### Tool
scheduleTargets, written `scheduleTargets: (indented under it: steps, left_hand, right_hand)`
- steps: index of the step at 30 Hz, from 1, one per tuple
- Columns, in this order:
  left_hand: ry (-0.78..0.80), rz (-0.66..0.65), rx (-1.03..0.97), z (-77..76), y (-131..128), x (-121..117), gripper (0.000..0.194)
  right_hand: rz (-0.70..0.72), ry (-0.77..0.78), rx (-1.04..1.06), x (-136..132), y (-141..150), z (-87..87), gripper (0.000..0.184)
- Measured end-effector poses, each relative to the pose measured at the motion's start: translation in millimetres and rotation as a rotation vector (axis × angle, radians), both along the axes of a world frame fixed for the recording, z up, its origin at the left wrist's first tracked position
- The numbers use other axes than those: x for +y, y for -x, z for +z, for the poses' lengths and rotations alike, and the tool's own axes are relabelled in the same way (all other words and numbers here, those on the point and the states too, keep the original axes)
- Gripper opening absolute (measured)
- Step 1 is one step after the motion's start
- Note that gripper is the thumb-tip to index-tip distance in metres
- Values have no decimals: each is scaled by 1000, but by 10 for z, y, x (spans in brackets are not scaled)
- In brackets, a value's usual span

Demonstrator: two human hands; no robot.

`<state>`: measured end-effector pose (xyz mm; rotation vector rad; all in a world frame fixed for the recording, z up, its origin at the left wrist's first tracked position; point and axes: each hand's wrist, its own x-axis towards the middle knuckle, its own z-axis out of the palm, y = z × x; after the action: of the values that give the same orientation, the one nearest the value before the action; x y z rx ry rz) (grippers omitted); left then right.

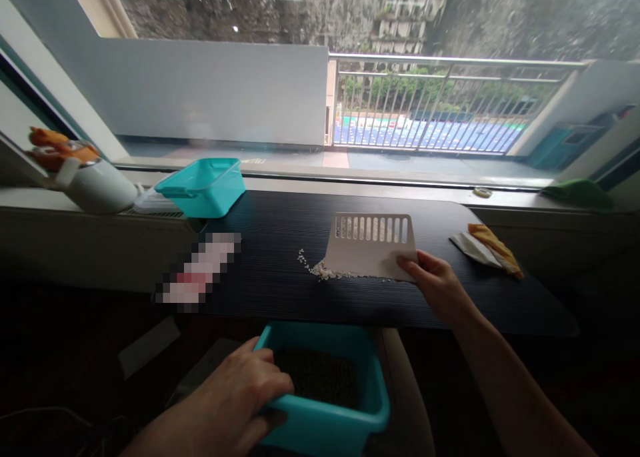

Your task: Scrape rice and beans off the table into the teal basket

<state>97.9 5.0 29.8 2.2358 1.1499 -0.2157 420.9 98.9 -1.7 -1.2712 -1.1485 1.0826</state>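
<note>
My right hand (433, 273) pinches the right end of a flat, off-white slotted plastic plate (367, 253), a row of slots along its upper edge. It stands tilted on the black table (280, 243), its lower edge among small pale grains (325, 270). More grains trail off to the left of it. Below the table's front edge, my left hand (255, 383) is closed around the left rim of a teal plastic bin (373, 377). Dark granular material (320, 377) covers the bottom of this bin, though shadow makes it hard to identify.
Another teal bin (210, 187) stands at the table's back left corner, near a white pot (100, 187) with an orange figure. A blurred-out item (197, 273) lies on the left. Yellow and white cloths or wrappers (487, 247) are on the right. The window (225, 97) rises behind.
</note>
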Motion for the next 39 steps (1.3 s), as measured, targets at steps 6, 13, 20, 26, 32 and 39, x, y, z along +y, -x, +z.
scheduleTargets:
  steps: [6, 13, 20, 26, 32, 39]
  left_hand:
    - [-3, 3, -2, 27, -11, -1, 22]
    - [-4, -2, -7, 14, 13, -6, 19]
    - [-4, -11, 12, 15, 1, 0, 20]
    - [-17, -25, 16, 12, 3, 2, 17]
    - [-11, -10, 10, 14, 23, -5, 21]
    - [1, -4, 13, 23, 56, -13, 19]
  right_hand:
    - [-61, -2, 32, 116, 51, 14, 35]
    - [29, 73, 149, 126, -24, -17, 32]
    - [27, 80, 167, 119, -9, -10, 35]
    - [67, 124, 187, 69, -35, 7, 33]
    - [70, 135, 216, 57, 7, 12, 33]
    - [77, 163, 198, 1, 39, 29, 35]
